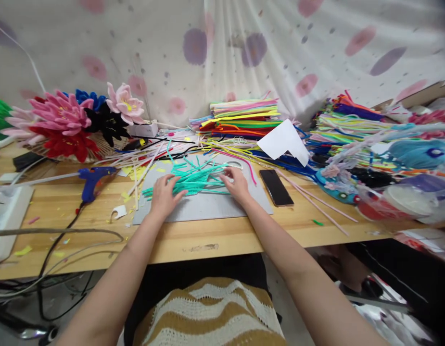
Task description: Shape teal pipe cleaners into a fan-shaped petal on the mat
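A loose pile of turquoise-green pipe cleaners (198, 180) lies on a grey mat (208, 211), with stems pointing several ways. My left hand (166, 194) rests at the pile's left end, thumb and fingers apart around the stems. At the right end, my right hand (236, 185) has its fingers curved and thumb apart, the tips touching or just beside the stem ends. Scissors (235, 164) lie just beyond my right hand, partly hidden by it.
A blue glue gun (92, 182) lies left, its cord trailing down. A black phone (276, 187) is right of the mat. Fuzzy flowers (67, 117) stand back left. Bundles of coloured pipe cleaners (244, 117) and white paper (283, 142) are behind; plastic-wrapped items (406, 197) sit right.
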{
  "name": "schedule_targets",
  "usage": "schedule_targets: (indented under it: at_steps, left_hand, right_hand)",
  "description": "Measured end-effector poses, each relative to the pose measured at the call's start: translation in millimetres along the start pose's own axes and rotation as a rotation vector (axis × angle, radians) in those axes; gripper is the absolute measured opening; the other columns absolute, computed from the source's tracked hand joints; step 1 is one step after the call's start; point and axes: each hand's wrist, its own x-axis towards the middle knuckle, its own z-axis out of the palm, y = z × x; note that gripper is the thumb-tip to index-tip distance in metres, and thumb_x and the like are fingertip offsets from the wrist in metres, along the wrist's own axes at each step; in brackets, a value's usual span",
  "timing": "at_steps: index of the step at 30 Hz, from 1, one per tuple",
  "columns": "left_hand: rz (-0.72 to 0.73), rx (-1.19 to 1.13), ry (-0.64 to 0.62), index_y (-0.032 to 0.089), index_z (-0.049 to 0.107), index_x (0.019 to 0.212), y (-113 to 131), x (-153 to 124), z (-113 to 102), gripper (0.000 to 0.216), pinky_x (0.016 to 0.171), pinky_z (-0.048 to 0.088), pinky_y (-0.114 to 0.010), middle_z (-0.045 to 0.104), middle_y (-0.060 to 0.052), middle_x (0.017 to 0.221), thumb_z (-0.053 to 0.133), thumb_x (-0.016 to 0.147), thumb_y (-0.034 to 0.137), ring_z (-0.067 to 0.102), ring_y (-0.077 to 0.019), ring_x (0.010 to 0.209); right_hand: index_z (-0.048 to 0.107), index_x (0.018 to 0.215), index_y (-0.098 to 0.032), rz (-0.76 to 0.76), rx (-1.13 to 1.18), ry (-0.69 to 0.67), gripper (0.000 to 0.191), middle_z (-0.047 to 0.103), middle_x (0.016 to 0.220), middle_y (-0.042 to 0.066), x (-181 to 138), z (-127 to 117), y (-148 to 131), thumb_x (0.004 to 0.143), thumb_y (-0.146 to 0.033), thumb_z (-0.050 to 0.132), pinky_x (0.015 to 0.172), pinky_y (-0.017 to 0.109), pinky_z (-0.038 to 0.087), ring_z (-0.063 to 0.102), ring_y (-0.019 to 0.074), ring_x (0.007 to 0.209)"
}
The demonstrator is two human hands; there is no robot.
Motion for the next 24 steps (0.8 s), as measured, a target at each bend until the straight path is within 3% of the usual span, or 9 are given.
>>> schedule_targets:
  at_steps: [4,8,11,14,17,22,24]
  left_hand:
    - [0.019,0.112,-0.107,0.012,0.044,0.128,6,0,7,0.065,0.102,0.029,-0.042,0.042,-0.019,0.133,0.063,0.072,0.036,0.037,-0.0321,0.123]
    - [0.003,0.132,-0.176,0.012,0.045,0.126,4,4,5,0.061,0.095,0.035,-0.042,0.051,-0.018,0.124,0.061,0.073,0.038,0.045,-0.0318,0.114]
    - [0.028,0.158,-0.209,0.014,0.052,0.12,0,6,2,0.048,0.091,0.037,-0.041,0.058,-0.015,0.114,0.057,0.076,0.032,0.049,-0.0307,0.107]
    - [0.063,0.165,-0.248,0.015,0.054,0.116,-2,6,1,0.04,0.088,0.039,-0.039,0.061,-0.013,0.107,0.052,0.076,0.022,0.051,-0.0288,0.103]
    - [0.067,0.163,-0.276,0.017,0.058,0.109,-3,6,-1,0.037,0.085,0.041,-0.038,0.061,-0.012,0.101,0.047,0.074,0.014,0.052,-0.0279,0.1]
    - [0.104,0.154,-0.299,0.022,0.058,0.107,4,6,-16,0.035,0.078,0.043,-0.034,0.057,-0.009,0.106,0.04,0.077,0.015,0.055,-0.0239,0.096]
    - [0.134,0.159,-0.322,0.023,0.055,0.11,10,9,-23,0.035,0.072,0.043,-0.032,0.057,-0.008,0.108,0.038,0.08,0.017,0.058,-0.0221,0.09]
  right_hand:
    - [0.044,0.128,-0.011,-0.307,-0.25,-0.324,0.065,0.047,0.13,0.016,2,13,-20,0.071,-0.038,0.059,0.104,0.042,0.026,0.037,0.0276,0.122]
    - [0.025,0.14,-0.006,-0.292,-0.454,-0.462,0.086,0.026,0.146,0.018,16,24,-31,0.065,-0.03,0.06,0.108,0.049,0.013,0.02,0.0322,0.134]
    - [0.028,0.139,-0.008,-0.302,-0.559,-0.459,0.078,0.034,0.141,0.018,31,25,-34,0.068,-0.024,0.056,0.107,0.05,0.012,0.026,0.032,0.13]
    - [0.048,0.124,-0.009,-0.312,-0.653,-0.467,0.052,0.055,0.117,0.017,39,22,-32,0.073,-0.016,0.05,0.101,0.046,0.024,0.042,0.0296,0.114]
    - [0.058,0.11,-0.011,-0.316,-0.691,-0.511,0.036,0.057,0.103,0.017,38,18,-29,0.075,-0.014,0.047,0.089,0.04,0.034,0.045,0.0282,0.102]
    - [0.04,0.133,-0.016,-0.381,-0.594,-0.387,0.059,0.045,0.125,0.016,32,10,-28,0.075,-0.016,0.051,0.093,0.037,0.031,0.038,0.028,0.112]
    - [0.039,0.134,-0.017,-0.44,-0.543,-0.361,0.06,0.041,0.131,0.014,34,7,-30,0.075,-0.017,0.051,0.097,0.036,0.028,0.036,0.027,0.117]
